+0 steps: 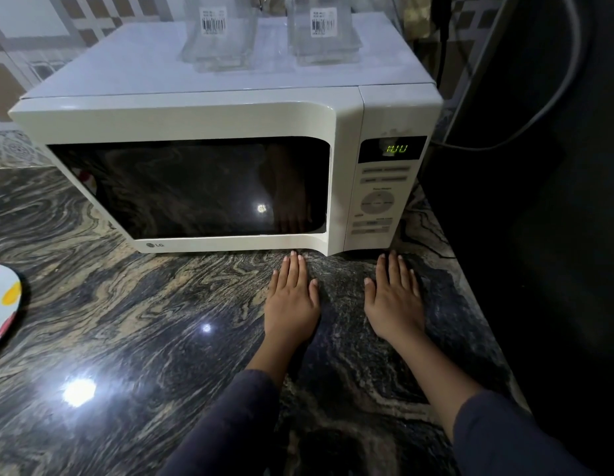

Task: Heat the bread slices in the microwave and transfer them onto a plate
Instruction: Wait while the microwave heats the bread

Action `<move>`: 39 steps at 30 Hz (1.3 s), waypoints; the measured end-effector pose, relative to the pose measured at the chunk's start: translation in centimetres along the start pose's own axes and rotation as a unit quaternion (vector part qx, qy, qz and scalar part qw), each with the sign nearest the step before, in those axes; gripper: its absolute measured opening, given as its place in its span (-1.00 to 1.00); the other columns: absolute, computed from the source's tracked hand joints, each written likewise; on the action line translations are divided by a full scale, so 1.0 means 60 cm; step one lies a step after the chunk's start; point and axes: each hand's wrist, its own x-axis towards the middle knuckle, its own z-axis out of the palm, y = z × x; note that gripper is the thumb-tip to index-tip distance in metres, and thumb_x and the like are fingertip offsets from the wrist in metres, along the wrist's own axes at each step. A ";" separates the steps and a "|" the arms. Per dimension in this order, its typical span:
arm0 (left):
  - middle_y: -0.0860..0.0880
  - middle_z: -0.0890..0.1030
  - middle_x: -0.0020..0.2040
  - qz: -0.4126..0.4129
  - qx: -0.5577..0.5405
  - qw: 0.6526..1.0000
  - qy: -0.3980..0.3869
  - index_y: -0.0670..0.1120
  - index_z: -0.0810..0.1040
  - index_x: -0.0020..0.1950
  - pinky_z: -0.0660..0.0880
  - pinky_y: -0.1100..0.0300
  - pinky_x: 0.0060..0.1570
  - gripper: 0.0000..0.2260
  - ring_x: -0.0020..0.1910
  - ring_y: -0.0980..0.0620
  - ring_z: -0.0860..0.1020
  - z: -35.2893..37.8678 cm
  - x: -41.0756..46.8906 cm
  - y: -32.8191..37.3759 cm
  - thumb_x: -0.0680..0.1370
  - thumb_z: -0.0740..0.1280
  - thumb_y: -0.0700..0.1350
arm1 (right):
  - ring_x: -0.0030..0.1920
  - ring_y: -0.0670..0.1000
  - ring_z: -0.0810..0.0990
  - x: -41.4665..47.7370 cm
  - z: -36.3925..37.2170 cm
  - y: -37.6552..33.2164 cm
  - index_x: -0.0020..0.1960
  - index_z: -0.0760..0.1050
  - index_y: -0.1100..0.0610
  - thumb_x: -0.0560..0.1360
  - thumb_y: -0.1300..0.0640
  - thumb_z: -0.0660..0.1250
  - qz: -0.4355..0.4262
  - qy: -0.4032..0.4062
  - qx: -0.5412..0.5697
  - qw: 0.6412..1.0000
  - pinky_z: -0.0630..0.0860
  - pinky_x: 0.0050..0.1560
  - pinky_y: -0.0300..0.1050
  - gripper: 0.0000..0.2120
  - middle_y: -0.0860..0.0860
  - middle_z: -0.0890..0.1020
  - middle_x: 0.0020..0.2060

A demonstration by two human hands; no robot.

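Observation:
A white microwave (209, 121) stands on the dark marbled counter with its door closed. Its dark window shows only reflections, so whatever is inside stays hidden. Green digits glow on its display (396, 148) above the button panel (377, 204). My left hand (291, 297) lies flat on the counter just in front of the door's right end, fingers together and nothing in it. My right hand (393, 297) rests flat below the button panel, also empty. At the left edge a white plate (3, 304) with coloured dots lies on the counter. No bread is in view.
Two clear glass containers (219, 39) (324, 32) with barcode labels stand on top of the microwave. A dark appliance or panel (539, 166) with a grey cable fills the right side. The counter (144, 321) stretches wide to the left of my hands.

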 end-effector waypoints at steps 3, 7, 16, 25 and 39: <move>-0.05 -0.08 0.56 -0.001 -0.002 1.000 0.001 -0.11 -0.12 0.52 -0.24 0.14 0.47 -0.33 0.53 0.06 -0.16 0.000 0.000 0.000 0.45 -0.38 0.13 | 0.54 0.05 -0.08 -0.001 0.001 0.000 0.53 -0.07 0.16 0.50 -0.10 -0.28 -0.001 0.003 0.002 1.000 -0.16 0.50 -0.03 -0.35 0.10 -0.03 0.54; -0.06 -0.07 0.56 0.001 -0.007 1.000 0.001 -0.11 -0.12 0.52 -0.24 0.14 0.47 -0.34 0.53 0.06 -0.16 -0.001 0.000 0.000 0.46 -0.36 0.13 | 0.54 0.05 -0.06 0.000 0.004 0.000 0.53 -0.06 0.16 0.48 -0.11 -0.33 -0.001 0.008 0.004 1.000 -0.14 0.50 -0.02 -0.32 0.10 -0.02 0.54; -0.05 -0.08 0.56 0.001 -0.003 1.000 -0.003 -0.11 -0.12 0.52 -0.26 0.15 0.46 -0.31 0.53 0.06 -0.17 -0.002 -0.001 0.000 0.44 -0.39 0.14 | 0.54 0.05 -0.06 0.002 0.008 0.001 0.53 -0.05 0.15 0.41 -0.14 -0.43 -0.002 0.014 0.005 1.000 -0.14 0.50 -0.02 -0.23 0.10 -0.01 0.54; -0.05 -0.07 0.56 0.005 -0.009 1.000 0.002 -0.11 -0.11 0.52 -0.23 0.13 0.49 -0.32 0.53 0.06 -0.16 -0.002 -0.001 -0.001 0.45 -0.38 0.14 | 0.54 0.05 -0.05 0.002 0.008 0.002 0.53 -0.04 0.15 0.44 -0.13 -0.40 -0.007 0.020 0.006 1.000 -0.13 0.50 -0.02 -0.27 0.10 0.00 0.54; -0.07 0.52 0.23 -0.066 -0.335 0.934 0.104 -0.08 0.45 0.29 0.42 0.07 0.28 -0.69 0.22 -0.01 0.49 -0.041 0.010 0.007 0.56 0.25 -0.04 | 0.45 0.10 0.23 0.005 -0.021 0.002 0.50 0.09 0.15 0.55 -0.01 0.23 0.063 0.050 0.241 0.967 0.22 0.40 -0.05 -0.38 0.09 0.26 0.46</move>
